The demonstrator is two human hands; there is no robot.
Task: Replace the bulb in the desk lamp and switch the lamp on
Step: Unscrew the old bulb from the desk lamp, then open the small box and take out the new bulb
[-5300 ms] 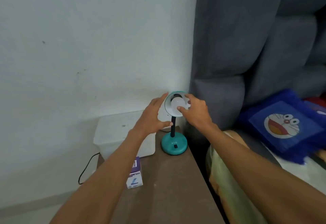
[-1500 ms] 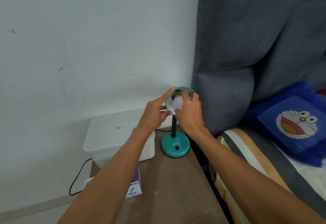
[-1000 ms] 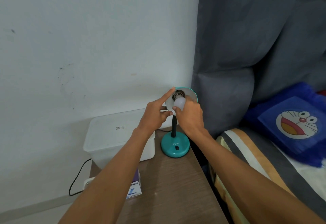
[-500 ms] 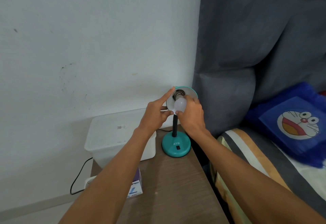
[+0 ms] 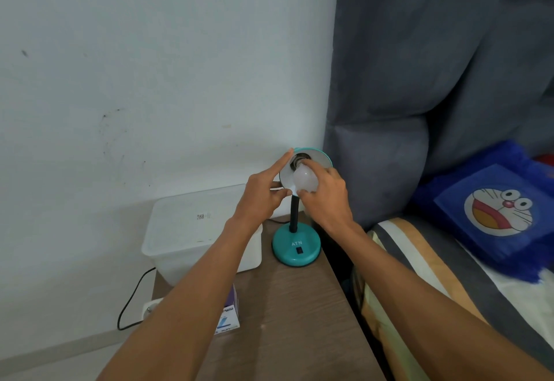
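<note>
Now the bulb [image 5: 305,181], gripped by the right hand [image 5: 325,198], has been drawn clear of the socket [image 5: 299,159]; the shade [image 5: 322,159] is pinched steady by the left hand [image 5: 260,198]. Removal looks nearly done.

Box [image 5: 192,230] left of lamp [image 5: 295,245]

Single head view, looking forward and down, close above the desk lamp [image 5: 296,242] by the wall.

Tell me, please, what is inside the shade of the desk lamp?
Inside the lamp shade sits a dark socket with a white bulb at it, gripped by the right hand. The bulb's screw base is hidden, so its seating cannot be judged.
</note>
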